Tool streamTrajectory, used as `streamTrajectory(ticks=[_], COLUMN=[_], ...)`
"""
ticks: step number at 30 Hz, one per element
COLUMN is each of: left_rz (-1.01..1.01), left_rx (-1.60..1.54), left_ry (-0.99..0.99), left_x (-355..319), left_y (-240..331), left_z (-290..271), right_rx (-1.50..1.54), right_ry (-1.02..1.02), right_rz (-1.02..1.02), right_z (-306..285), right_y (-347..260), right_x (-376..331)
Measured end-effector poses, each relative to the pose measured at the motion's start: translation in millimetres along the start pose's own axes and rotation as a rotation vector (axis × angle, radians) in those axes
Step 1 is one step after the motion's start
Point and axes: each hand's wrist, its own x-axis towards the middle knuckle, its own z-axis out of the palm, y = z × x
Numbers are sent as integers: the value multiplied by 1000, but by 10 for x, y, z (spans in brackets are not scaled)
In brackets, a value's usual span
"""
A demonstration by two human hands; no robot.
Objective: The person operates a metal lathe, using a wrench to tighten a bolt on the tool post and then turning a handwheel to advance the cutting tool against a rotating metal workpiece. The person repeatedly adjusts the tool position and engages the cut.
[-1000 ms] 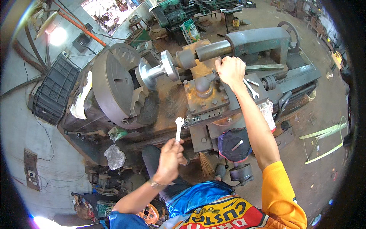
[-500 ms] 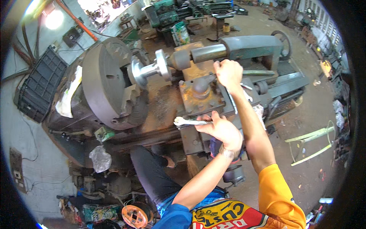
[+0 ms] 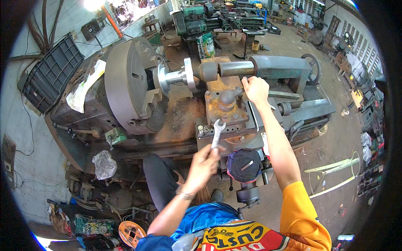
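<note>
In front of me stands a large metal lathe. My left hand [image 3: 201, 168], slightly blurred, is closed around an open-end wrench [image 3: 217, 136]. The wrench's open jaw points away from me and overlaps the near edge of the square, rusty tool post [image 3: 215, 109] in the view; I cannot tell whether they touch. My right hand [image 3: 257, 89] is closed at the outer end of the tool post's clamping lever [image 3: 235, 93], on the far right of the post. Beyond it, a shiny flanged metal workpiece [image 3: 174, 77] sits between the big chuck [image 3: 121, 85] and the tailstock [image 3: 280, 67].
A dark cloth-covered round thing [image 3: 244, 165] is close to my body, below the carriage. A plastic bag [image 3: 104, 164] hangs at the lathe's front left. Another green machine [image 3: 192, 23] stands behind. A pale frame [image 3: 333, 175] lies on the floor at right.
My left hand has drawn back toward my body and left, and the wrench has swung from pointing left to pointing away. My right hand stays at the lever. The view has shifted upward.
</note>
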Motion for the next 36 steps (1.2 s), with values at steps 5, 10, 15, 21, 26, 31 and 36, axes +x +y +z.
streamTrajectory(ticks=[5,10,15,21,26,31,36], left_rz=[193,146,174,147,152,150,130], left_rx=[604,1024,1312,1387,1443,1358,1302], left_ry=[147,-36,-143,-201,-249,-328,-343], left_x=[-75,244,581,821,997,1099,1145], left_y=[420,915,1146,1248,1261,1230,1254], left_z=[-793,-1278,-1381,-1320,-1335,-1361,-1383], right_rx=[-17,3,9,-10,-19,-36,-30], right_ry=[17,22,29,39,13,23,60], right_rz=[18,-5,8,-5,22,21,28], right_z=[19,-4,12,60,51,32,21], right_y=[-9,-2,3,30,21,-4,-24], right_x=[-7,-9,-9,-4,4,-1,-3])
